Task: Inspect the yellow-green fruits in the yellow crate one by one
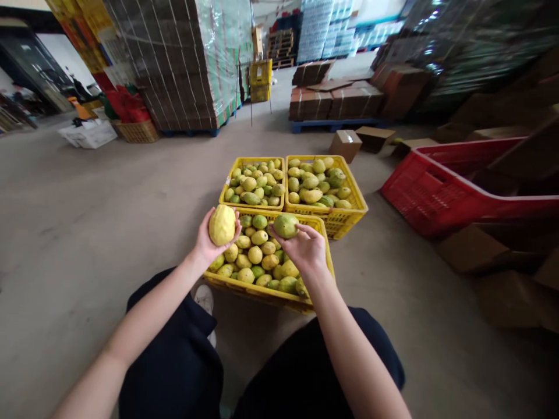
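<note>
In my left hand (208,237) I hold a large pale-yellow fruit (222,225) with a lumpy, ridged skin, cupped from beneath and behind. My right hand (308,245) grips a smaller, smooth green oval fruit (286,226) between thumb and fingertips. Both are raised over the near yellow crate (262,293), apart from each other. That crate is filled with similar yellow and green fruit (255,255). Behind it, side by side, stand a left yellow crate (251,204) and a right yellow crate (345,220), both heaped with the same kind of fruit.
To the right is a large red crate (437,201) with cardboard boxes (474,250) beside it. A small carton (346,144) and a blue pallet of flattened cardboard (334,123) lie beyond. Wrapped stacked goods (170,64) rise at back left, near a white crate (89,135).
</note>
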Motion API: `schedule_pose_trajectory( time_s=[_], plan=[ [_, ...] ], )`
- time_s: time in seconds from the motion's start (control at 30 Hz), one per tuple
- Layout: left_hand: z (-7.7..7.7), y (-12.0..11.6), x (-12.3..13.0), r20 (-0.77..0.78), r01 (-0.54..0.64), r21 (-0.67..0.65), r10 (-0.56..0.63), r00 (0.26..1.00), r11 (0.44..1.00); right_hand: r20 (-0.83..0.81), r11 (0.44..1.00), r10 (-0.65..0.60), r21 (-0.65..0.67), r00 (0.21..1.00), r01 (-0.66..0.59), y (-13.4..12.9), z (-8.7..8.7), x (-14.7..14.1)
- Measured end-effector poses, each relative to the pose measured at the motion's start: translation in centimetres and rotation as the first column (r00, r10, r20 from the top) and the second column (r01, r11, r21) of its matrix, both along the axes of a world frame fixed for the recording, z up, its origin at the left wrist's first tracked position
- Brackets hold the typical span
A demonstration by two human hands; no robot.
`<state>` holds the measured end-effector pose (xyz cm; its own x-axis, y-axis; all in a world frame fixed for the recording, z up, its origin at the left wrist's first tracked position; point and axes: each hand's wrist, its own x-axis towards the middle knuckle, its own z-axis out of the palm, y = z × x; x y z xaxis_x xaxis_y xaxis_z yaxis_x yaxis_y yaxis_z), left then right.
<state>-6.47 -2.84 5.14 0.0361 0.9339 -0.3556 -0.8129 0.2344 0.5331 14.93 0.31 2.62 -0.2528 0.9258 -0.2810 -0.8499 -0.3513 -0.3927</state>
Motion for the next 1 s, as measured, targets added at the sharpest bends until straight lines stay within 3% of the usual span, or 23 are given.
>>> schedule_pose_trajectory(
  time_s=[0.2, 0.33, 0.43, 0.53, 0.77, 1.0],
  plan=[
    [-2.4, -0.2, 1.3, 0.152, -0.041, -0.076, 0.052, 0.987, 0.996, 0.140, 0.992, 0.078, 0.088, 0.987, -0.091, -1.1, -1.0, -1.6],
    [-2.0, 0.3, 1.7, 0.161, -0.033, -0.024, 0.037, 0.986, 0.999, 0.266, 0.973, -0.003, 0.225, 0.964, -0.059, -1.6, -1.5, -2.5],
    [-1.4, 0.8, 1.9, 0.168, -0.103, -0.029, 0.106, 0.980, 0.994, 0.362, 0.930, -0.131, 0.367, 0.923, -0.011, -1.4, -1.2, -2.7],
    [-1.3, 1.5, 2.4, 0.194, -0.170, -0.027, 0.172, 0.966, 0.985, 0.399, 0.900, -0.166, 0.435, 0.902, -0.027, -1.0, -0.7, -2.5],
    [-1.5, 3.0, 3.5, 0.046, -0.175, 0.128, 0.170, 0.984, 0.976, 0.395, 0.893, -0.184, 0.449, 0.900, -0.015, 0.1, -0.6, -2.9],
    [-1.0, 3.3, 2.6, -0.022, -0.149, 0.241, 0.159, 0.987, 0.959, 0.400, 0.903, -0.133, 0.426, 0.907, -0.055, 0.7, -0.3, -3.2]
  ],
)
